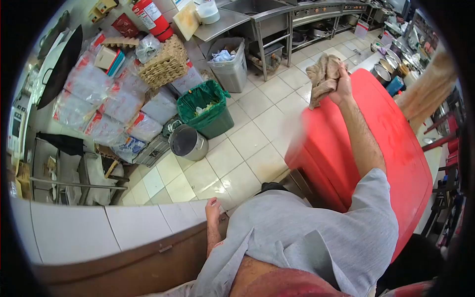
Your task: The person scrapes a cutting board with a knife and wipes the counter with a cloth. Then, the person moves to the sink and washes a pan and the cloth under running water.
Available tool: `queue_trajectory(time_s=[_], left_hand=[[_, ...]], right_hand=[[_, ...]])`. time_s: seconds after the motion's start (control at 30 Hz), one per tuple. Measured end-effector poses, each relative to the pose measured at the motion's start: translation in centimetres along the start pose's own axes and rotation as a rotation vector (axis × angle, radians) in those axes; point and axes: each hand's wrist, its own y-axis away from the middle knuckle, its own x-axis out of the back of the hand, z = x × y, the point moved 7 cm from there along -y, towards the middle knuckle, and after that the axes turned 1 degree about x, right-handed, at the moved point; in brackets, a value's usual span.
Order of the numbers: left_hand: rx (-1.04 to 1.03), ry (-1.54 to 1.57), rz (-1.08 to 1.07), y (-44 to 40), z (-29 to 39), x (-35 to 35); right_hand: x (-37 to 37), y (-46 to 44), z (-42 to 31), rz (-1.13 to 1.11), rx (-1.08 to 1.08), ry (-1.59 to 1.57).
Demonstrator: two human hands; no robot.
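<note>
The left hand (213, 210) is loosely half-curled with nothing visible in it, just beside the tiled ledge (138, 225) on its left. Well apart, farther from the body, the beige cloth (322, 74) lies just left of the right hand (341, 88), bunched, its longer axis running roughly away from the body. That hand's fingers are closed around it. The red container's top (391, 148) spreads rightward and back toward the body from this nearer hand; cloth contact is unclear.

Tiled floor (250, 133): pale, glossy, square-jointed. Stainless-steel sink unit (276, 25): far side, adjoining the metal cooking range (319, 12). White-tiled ledge (136, 222): lower left, bordered by a brown panel (128, 270).
</note>
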Motion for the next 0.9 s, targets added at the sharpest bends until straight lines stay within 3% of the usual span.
queue_trajectory(time_s=[0.17, 0.27, 0.5, 0.57, 0.63, 0.77, 0.83, 0.9], left_hand=[[-0.003, -0.083, -0.075, -8.3, 7.3, -3.4], [-0.003, -0.141, -0.105, -14.1, 9.9, -4.0], [0.024, -0.148, -0.167, -31.8, 17.3, -6.3], [0.021, -0.145, -0.189, -36.6, 21.4, -7.6], [-0.266, -0.374, -0.203, -41.3, 28.0, -10.5], [-0.317, -0.274, -0.285, -47.5, 40.4, -17.5], [-0.529, -0.257, -0.303, -47.1, 48.6, -21.3], [-0.493, -0.191, -0.343, -49.4, 52.3, -25.7]], right_hand=[[-3.5, -10.6, 5.8, -0.113, -0.109, 0.028], [-5.2, -15.4, 8.1, -0.07, -0.158, 0.069], [-4.0, -26.9, 9.3, 0.017, -0.071, 0.165], [-3.0, -29.5, 9.9, 0.028, -0.053, 0.181], [-2.0, -32.3, 9.8, 0.138, -0.04, 0.209], [-0.9, -37.6, 11.0, 0.193, -0.085, 0.215], [-1.2, -41.6, 11.2, 0.163, -0.043, 0.21], [-1.1, -46.2, 11.8, 0.143, -0.063, 0.225]])
